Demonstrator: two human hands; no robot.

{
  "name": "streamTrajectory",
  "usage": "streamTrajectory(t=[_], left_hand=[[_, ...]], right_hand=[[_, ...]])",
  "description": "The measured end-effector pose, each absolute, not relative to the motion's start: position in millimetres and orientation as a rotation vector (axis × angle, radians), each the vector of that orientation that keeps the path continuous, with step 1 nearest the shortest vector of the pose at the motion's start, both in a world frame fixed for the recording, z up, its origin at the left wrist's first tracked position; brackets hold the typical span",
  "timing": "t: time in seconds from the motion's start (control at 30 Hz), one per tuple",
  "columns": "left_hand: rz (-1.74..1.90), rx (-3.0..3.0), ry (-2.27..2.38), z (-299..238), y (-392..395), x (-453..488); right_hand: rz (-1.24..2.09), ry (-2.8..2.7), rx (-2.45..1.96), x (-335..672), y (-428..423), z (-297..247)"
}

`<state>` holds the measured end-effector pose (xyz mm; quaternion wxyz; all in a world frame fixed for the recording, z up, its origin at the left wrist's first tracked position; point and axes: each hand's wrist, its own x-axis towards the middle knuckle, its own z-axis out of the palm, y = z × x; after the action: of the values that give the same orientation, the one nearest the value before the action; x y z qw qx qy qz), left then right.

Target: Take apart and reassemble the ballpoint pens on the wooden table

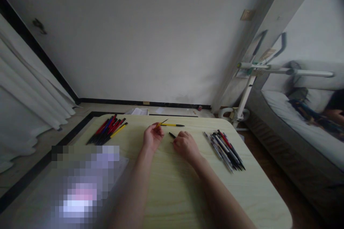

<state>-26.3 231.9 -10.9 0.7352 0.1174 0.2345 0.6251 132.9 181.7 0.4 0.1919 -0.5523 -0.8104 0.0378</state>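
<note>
My left hand (152, 137) is closed, pinching a slim yellow pen part (158, 125) with a thin dark end pointing up and to the right. Just behind it on the table lies a yellow pen (172, 125) with a black end. My right hand (186, 145), fingers curled, rests low over the tabletop to the right. A short black pen piece (172, 135) sticks out from its fingertips; the rest is hidden by the hand. The two hands are a small gap apart.
A pile of red, blue, black and yellow pens (107, 130) lies at the table's left. More pens (224, 150), clear, white, black and red, lie at right. The pale wooden table (172, 193) has a rounded edge. A blurred bright patch (80, 196) covers the lower left. White exercise equipment (245, 94) stands beyond.
</note>
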Motion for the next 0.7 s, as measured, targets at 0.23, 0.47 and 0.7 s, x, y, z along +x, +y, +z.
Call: streamTrajectory(t=[0.23,0.47,0.7], left_hand=[[1.367,0.255,0.52,-11.6,232.5,-26.7],[1.374,0.235,0.537,-9.7,231.8,-26.0],[1.377,0.237,0.528,-9.8,231.7,-26.4]], right_hand=[[0.075,-2.359,-1.64,128.1,177.6,9.8],[0.076,-2.436,-1.713,123.9,170.1,17.3],[0.102,-2.508,-1.777,118.7,162.1,22.4]])
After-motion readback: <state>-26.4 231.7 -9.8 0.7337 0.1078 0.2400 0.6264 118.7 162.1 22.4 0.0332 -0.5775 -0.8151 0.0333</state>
